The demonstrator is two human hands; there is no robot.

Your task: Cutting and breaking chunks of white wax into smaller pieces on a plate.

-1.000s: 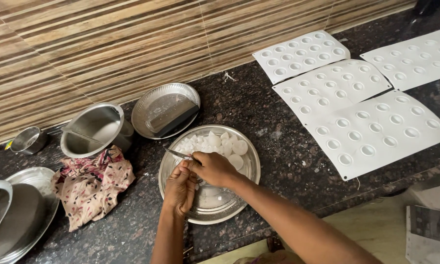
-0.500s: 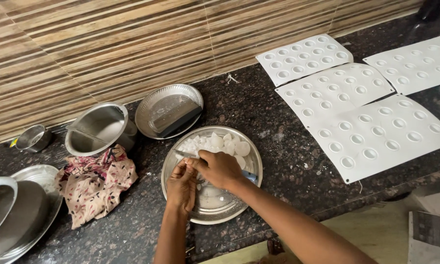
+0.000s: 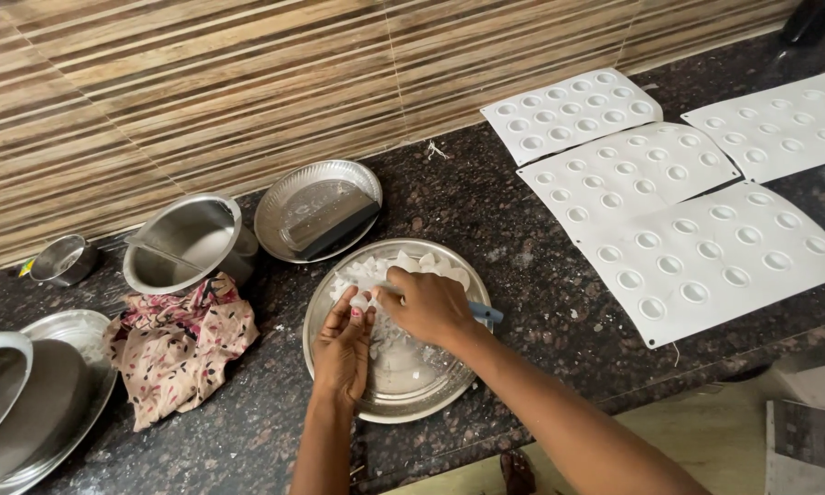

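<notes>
we see left hand (image 3: pixel 343 346) pinching white piece (image 3: pixel 360 302) over steel plate (image 3: pixel 431 390); right hand (image 3: pixel 428 307) closed around knife (image 3: pixel 486 314), blue handle showing. white moulds (image 3: pixel 705 247) alongside.

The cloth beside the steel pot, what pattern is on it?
The cloth is pale with pink and dark floral print, seen in the head view.

1 head view, steeply downward, close over countertop (image 3: pixel 522 247), facing wall (image 3: pixel 202 82)

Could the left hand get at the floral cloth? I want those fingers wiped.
Probably yes. The left hand is over the steel plate, and the cloth lies just to its left with only bare counter between.
</notes>
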